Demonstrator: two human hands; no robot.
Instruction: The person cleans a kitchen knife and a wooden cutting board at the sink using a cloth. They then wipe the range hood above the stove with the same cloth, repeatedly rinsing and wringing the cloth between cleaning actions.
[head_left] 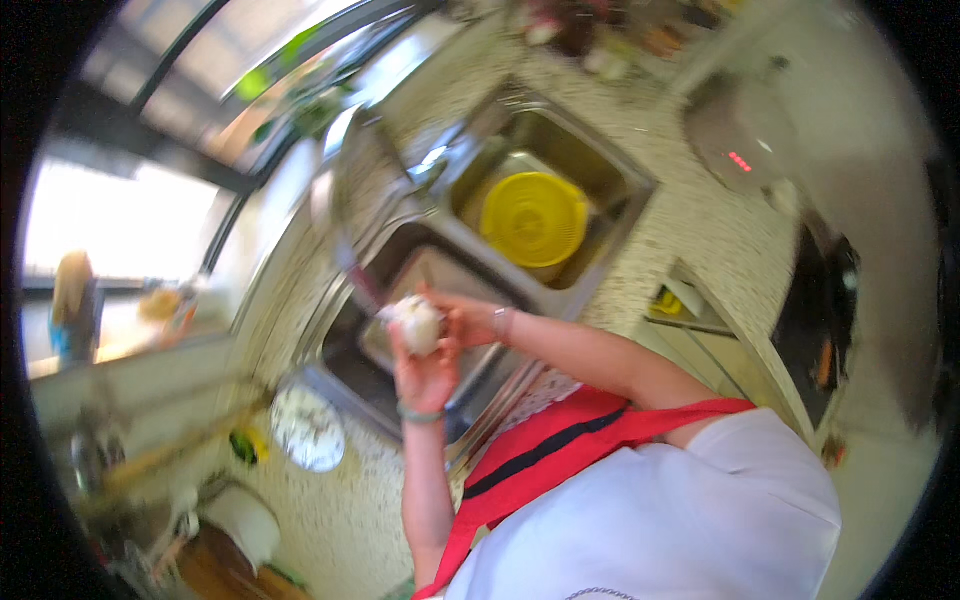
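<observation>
Both my hands meet over the near left basin of a steel double sink (345,385). Between them is a white, rounded, lumpy thing (418,325), possibly a vegetable; blur hides its kind. My left hand (428,382) cups it from the near side, with fingers curled up along it. From the right, my right hand (472,321) has its fingers against its other side. The faucet (324,205) arches from the back of the sink, and its spout end hangs close above the white thing. I cannot make out whether water runs.
A yellow basket (535,220) sits in the other sink basin. On the counter left of the sink lies a round white plate-like thing with dark specks (308,430). A pot-like appliance (738,130) with a red display stands right, beyond a black cooktop (815,320). Windows line the left.
</observation>
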